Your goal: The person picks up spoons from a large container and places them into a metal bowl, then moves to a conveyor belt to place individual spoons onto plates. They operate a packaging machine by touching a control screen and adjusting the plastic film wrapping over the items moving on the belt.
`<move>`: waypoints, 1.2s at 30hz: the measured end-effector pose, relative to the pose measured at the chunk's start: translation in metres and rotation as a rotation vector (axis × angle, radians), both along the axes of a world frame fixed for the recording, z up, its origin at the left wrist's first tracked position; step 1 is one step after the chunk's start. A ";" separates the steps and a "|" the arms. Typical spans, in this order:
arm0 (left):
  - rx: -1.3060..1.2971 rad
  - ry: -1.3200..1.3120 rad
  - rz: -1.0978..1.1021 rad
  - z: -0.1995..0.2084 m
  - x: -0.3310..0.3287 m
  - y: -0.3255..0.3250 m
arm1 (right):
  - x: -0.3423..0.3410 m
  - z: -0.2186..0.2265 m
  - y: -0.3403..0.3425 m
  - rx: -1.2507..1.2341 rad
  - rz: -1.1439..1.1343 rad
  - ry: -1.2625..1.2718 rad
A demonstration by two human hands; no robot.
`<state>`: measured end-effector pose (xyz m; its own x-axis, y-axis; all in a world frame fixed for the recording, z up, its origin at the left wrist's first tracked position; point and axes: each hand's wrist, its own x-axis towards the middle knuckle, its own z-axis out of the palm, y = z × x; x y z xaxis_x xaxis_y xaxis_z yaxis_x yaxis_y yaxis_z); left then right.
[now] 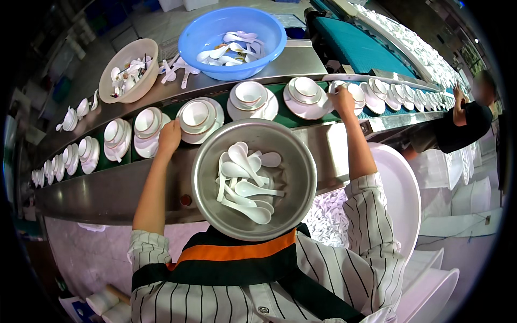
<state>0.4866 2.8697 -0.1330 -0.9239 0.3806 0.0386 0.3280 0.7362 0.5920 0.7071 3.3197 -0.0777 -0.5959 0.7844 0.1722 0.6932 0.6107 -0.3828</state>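
Stacked sets of white bowls on plates stand in a row on a green conveyor belt (pixel 177 103). My left hand (pixel 170 137) is closed between two sets, beside a plate with bowls (pixel 151 123) on its left and another set (pixel 200 119) on its right; what its fingers grip is hidden. Farther right, my right hand (pixel 342 101) reaches over the belt with curled fingers against a bowl stack (pixel 356 92); anything pinched there is too small to name. Close to my body, a steel bowl (pixel 308 172) holds several white spoons (pixel 243 171).
Behind the belt, a blue basin (pixel 188 37) and a cream basin (pixel 105 75) contain spoons and other pieces. Loose spoons (pixel 171 70) lie between them. A large white tub (pixel 401 177) stands at my right. At far right, a person (pixel 466 121) stands by the line.
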 end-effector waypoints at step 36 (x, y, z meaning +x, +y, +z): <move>-0.417 -0.341 -1.233 0.104 0.162 0.132 | 0.052 0.042 -0.035 -0.213 0.596 0.397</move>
<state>0.6482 3.0016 -0.0294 0.0875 0.8916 -0.4444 0.7842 0.2134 0.5826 0.7593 3.2847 -0.0352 -0.8550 0.3883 0.3438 0.0526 0.7243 -0.6875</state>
